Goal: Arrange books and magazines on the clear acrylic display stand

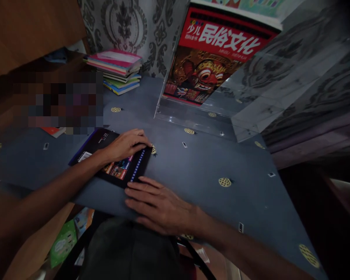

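Note:
A dark book (109, 136) lies on the blue-grey tablecloth in front of me. Small coloured pictures and a white barcode label show on its upward cover. My left hand (130, 144) reaches across it, fingers bent and drawn together at the far right corner, the tips at the book's edge. At the near right corner is my right hand (163, 206), its fingers stretched out and nearly flat, the tips touching the book's edge. Beyond, a red book (218, 42) with a mask picture leans in a clear acrylic stand (192, 116).
A stack of books (116, 70) stands by the patterned wall. On the left, a blurred patch partly covers a red-covered book (51, 131). The table's right edge (291, 194) slopes toward me. Below the table, a green book or packet (63, 243) shows on the left.

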A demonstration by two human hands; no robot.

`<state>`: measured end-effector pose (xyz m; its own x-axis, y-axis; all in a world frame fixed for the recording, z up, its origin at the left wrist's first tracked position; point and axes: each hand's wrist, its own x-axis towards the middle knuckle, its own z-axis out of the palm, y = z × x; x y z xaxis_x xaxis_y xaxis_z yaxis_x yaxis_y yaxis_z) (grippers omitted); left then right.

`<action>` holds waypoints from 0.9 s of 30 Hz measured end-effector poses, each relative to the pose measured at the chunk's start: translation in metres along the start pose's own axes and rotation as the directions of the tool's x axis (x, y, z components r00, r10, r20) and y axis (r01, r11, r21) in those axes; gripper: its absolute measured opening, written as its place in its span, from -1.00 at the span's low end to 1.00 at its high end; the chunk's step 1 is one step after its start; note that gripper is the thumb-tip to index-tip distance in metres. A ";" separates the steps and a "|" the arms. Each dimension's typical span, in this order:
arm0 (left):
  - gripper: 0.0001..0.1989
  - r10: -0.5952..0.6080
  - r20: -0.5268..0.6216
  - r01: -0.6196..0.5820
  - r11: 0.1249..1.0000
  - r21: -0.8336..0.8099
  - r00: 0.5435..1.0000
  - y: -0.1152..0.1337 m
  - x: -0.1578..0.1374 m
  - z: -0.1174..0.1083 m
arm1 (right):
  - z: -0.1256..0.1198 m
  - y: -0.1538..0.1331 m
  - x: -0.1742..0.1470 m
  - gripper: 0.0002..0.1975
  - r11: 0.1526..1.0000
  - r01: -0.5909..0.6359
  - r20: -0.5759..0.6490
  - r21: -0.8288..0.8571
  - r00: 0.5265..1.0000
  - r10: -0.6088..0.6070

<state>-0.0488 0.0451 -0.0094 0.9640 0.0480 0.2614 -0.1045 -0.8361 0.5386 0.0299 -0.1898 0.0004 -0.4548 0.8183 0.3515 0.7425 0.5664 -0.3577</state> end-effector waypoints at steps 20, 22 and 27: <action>-0.69 0.037 0.007 -0.038 0.996 0.084 0.999 0.005 -0.003 -0.001 | -0.010 0.041 -0.010 -0.61 0.982 -0.176 -0.025 0.065 0.984 0.178; -0.67 0.031 0.000 -0.031 0.996 0.080 1.000 0.006 -0.003 -0.001 | -0.012 0.053 -0.009 -0.61 0.977 -0.204 -0.030 0.063 0.978 0.206; -0.68 0.021 -0.055 -0.018 0.998 0.057 0.998 0.004 -0.004 0.003 | -0.016 0.083 -0.004 -0.61 0.955 -0.289 -0.085 0.072 0.952 0.295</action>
<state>-0.0519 0.0404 -0.0107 0.9468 0.0599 0.3162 -0.1080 -0.8664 0.4876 0.1013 -0.1472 -0.0173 -0.1724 0.9374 0.3025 0.8050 0.3111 -0.5051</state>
